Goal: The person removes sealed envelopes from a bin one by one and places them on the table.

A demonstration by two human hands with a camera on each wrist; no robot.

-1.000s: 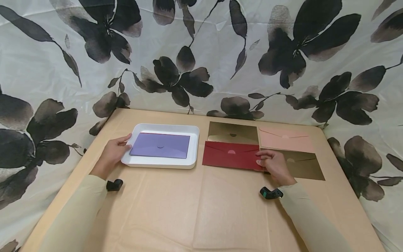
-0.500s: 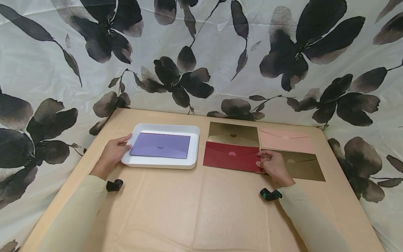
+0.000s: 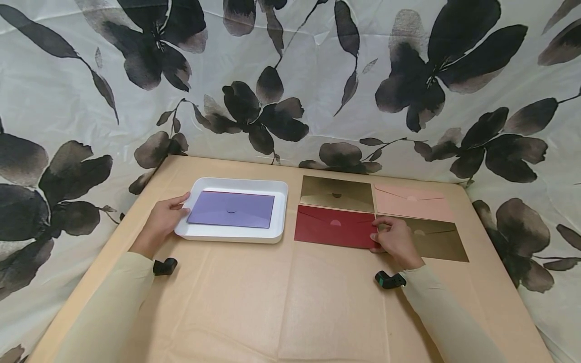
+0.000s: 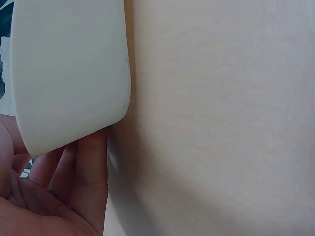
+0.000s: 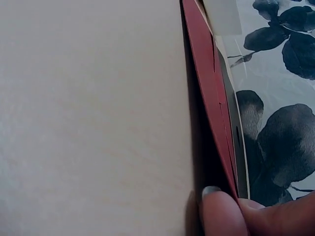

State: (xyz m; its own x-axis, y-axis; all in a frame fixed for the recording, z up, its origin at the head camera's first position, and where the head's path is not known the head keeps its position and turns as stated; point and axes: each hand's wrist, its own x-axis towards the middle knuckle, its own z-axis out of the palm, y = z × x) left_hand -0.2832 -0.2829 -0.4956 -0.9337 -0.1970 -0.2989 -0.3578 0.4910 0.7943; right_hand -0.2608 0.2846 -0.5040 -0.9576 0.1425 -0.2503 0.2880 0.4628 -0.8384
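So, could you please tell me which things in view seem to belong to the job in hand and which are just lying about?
Apparently in the job:
- red envelope, pinched by the right hand
- white tray, held by the left hand
- purple envelope, inside the white tray

Apparently just lying about:
- far gold envelope
- near gold envelope
- pink envelope
- floral cloth, as backdrop
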